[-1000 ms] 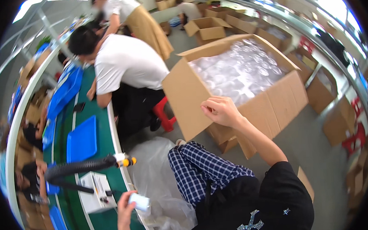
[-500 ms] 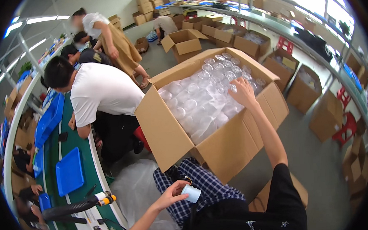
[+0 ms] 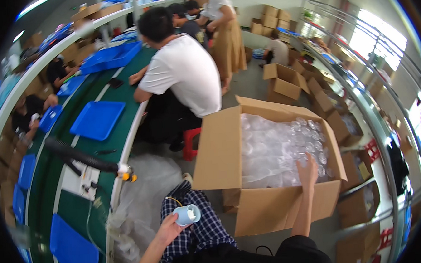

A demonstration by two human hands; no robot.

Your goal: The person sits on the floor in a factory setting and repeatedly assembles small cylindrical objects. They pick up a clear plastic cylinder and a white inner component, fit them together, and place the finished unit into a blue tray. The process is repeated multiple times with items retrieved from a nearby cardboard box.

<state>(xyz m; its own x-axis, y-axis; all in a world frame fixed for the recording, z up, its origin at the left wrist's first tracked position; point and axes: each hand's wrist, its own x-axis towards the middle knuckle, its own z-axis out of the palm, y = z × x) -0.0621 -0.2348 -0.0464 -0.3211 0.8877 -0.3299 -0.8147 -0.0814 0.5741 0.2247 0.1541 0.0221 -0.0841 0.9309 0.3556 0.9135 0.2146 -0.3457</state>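
A small light blue cup (image 3: 187, 215) with something white inside is held over my lap by my left hand (image 3: 169, 228), its fingers closed around the side. Its open end faces to the right. My right hand (image 3: 307, 170) reaches over the near wall of a large open cardboard box (image 3: 283, 208). Its fingers are apart and stretched out among clear plastic cup-like pieces (image 3: 311, 138), touching or just above them. Whether a piece lies under the fingertips is hard to make out. Thin clear plastic film (image 3: 268, 150) covers the left part of the contents.
To my left runs a green worktable (image 3: 105, 158) with blue trays (image 3: 98, 119) and a black flexible hose (image 3: 80, 152). Crumpled clear plastic sheeting (image 3: 145, 197) lies beside my legs. Ahead, a person in white (image 3: 186, 75) sits near a red stool (image 3: 190, 144). More cardboard boxes (image 3: 284, 82) line the right side.
My view has turned left, so the box appears lower and further right. The blue cup has tilted, showing its white contents. My right hand remains over the clear pieces.
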